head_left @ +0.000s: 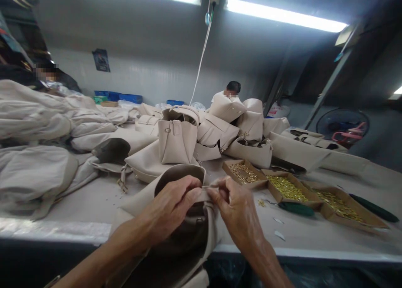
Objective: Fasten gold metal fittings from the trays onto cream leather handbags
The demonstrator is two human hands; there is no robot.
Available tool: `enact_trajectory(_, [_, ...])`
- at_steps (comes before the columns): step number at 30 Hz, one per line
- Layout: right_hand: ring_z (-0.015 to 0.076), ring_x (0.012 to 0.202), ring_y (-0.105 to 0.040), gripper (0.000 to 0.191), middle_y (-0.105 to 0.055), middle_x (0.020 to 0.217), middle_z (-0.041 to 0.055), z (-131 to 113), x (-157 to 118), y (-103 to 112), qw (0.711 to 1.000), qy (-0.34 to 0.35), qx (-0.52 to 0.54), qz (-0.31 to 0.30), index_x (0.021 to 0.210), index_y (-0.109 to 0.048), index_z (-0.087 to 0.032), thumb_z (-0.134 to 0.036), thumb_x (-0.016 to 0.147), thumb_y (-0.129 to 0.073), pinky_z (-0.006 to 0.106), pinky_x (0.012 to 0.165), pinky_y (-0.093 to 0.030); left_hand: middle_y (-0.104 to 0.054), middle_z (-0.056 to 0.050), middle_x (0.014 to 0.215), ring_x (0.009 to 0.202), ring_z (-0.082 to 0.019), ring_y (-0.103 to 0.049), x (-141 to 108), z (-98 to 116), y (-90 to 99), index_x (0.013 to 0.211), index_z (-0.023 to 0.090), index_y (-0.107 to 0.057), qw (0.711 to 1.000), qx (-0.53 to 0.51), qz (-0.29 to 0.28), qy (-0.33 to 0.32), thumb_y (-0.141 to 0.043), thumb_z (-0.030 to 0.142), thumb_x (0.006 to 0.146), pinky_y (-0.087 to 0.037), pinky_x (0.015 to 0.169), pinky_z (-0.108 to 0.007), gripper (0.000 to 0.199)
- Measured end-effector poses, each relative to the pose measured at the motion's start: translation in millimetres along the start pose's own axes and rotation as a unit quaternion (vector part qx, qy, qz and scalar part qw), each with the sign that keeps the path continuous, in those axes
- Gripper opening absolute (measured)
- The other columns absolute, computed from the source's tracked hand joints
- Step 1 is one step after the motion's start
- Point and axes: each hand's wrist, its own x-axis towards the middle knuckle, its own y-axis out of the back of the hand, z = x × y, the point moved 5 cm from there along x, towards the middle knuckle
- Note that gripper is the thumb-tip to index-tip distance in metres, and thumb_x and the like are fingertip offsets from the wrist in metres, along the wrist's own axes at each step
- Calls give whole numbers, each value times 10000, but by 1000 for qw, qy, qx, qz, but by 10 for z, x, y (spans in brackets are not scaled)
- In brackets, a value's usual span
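A cream bag point(212, 227) with a dark lining hangs over the table's front edge, its mouth facing me. My left hand point(179, 200) pinches the bag's upper rim near a strap, fingers closed. Close beside it, on the right, my right hand point(230, 198) grips the same strap area between thumb and fingers. The hands are almost touching. What lies between the fingertips is too small and blurred to make out. A small metal piece point(199, 220) shows inside the bag below the hands.
Cream bags point(177, 141) are piled behind, with soft cream bags point(34, 175) at the left. Cardboard trays of gold metal parts point(287, 187) stand at the right, beside green-handled tools point(297, 208). Two people point(233, 89) are in the background; a fan point(342, 122) is at the right.
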Motion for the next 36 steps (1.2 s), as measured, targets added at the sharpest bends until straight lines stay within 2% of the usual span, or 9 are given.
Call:
enact_trajectory(3, [168, 716, -604, 93, -628, 823, 53, -271, 68, 112, 993, 116, -25, 18, 954, -619, -170, -194, 874, -577, 266, 632, -454, -604, -107, 1199, 1141, -284, -506, -281, 131, 170, 1167, 171, -554, 969, 222, 54, -90, -537, 351, 875, -314, 1023, -446, 343])
enact_trajectory(7, [175, 817, -599, 121, -626, 943, 74, -712, -2, -193, 953, 250, -5, -174, 918, -635, -167, -103, 867, -547, 263, 684, -493, -517, -143, 1321, 1319, -360, -319, -711, 73, 225, 1064, 162, -590, 885, 441, 79, -128, -558, 158, 790, -144, 1081, -633, 275])
enact_trajectory(10, [272, 964, -587, 233, -621, 1082, 164, -905, -59, -547, 909, 263, -100, -306, 1051, -627, -83, -66, 831, -552, 390, 773, -521, -399, -141, 1417, 1382, -335, -218, -910, 35, 331, 1068, 154, -569, 865, 478, 117, -95, -492, 84, 795, -256, 1087, -597, 292])
enact_trajectory(14, [341, 1048, -557, 342, -604, 1143, 211, -908, 14, -891, 880, 230, -206, -360, 1185, -569, -71, -67, 859, -467, 545, 816, -478, -323, -181, 1434, 1382, -359, -222, -1098, 22, 493, 1029, 134, -554, 853, 494, 156, -63, -451, 21, 775, -369, 1057, -574, 297])
enact_trajectory(18, [295, 1005, -583, 287, -645, 1079, 175, -836, 60, -1137, 850, 251, -229, -402, 1142, -602, -111, -115, 891, -462, 509, 908, -405, -350, -160, 1408, 1310, -317, -380, -1288, -184, 549, 1146, 192, -494, 863, 492, 114, -19, -353, -52, 726, -493, 973, -504, 506])
enact_trajectory(22, [246, 936, -597, 238, -667, 995, 127, -789, 68, -1205, 828, 265, -204, -450, 1040, -651, -161, -129, 899, -463, 379, 815, -406, -451, -145, 1322, 1202, -262, -521, -1389, -356, 612, 1062, 198, -503, 878, 459, 136, 8, -319, -44, 744, -549, 908, -385, 439])
enact_trajectory(26, [198, 774, -585, 147, -657, 824, 64, -688, 181, -1000, 847, 266, -128, -442, 863, -665, -168, -128, 857, -524, 301, 667, -360, -514, -142, 1266, 1160, -197, -566, -1379, -315, 703, 1090, 175, -493, 882, 434, 184, -21, -338, -18, 780, -543, 906, -275, 397])
enact_trajectory(31, [114, 624, -515, 228, -584, 677, -2, -506, 407, -636, 882, 173, 64, -435, 659, -596, -155, -209, 869, -523, 226, 575, -332, -594, -95, 1201, 1141, -167, -582, -1285, -221, 826, 1086, 188, -557, 894, 374, 247, -9, -393, 97, 872, -499, 975, -260, 285])
enact_trajectory(36, [137, 636, -511, 309, -584, 695, 21, -448, 537, -522, 890, 95, 175, -411, 673, -602, -138, -330, 892, -496, 224, 575, -387, -574, -75, 1248, 1213, -147, -516, -1167, -258, 840, 1159, 212, -568, 945, 232, 229, 5, -373, 208, 948, -435, 1034, -240, 287])
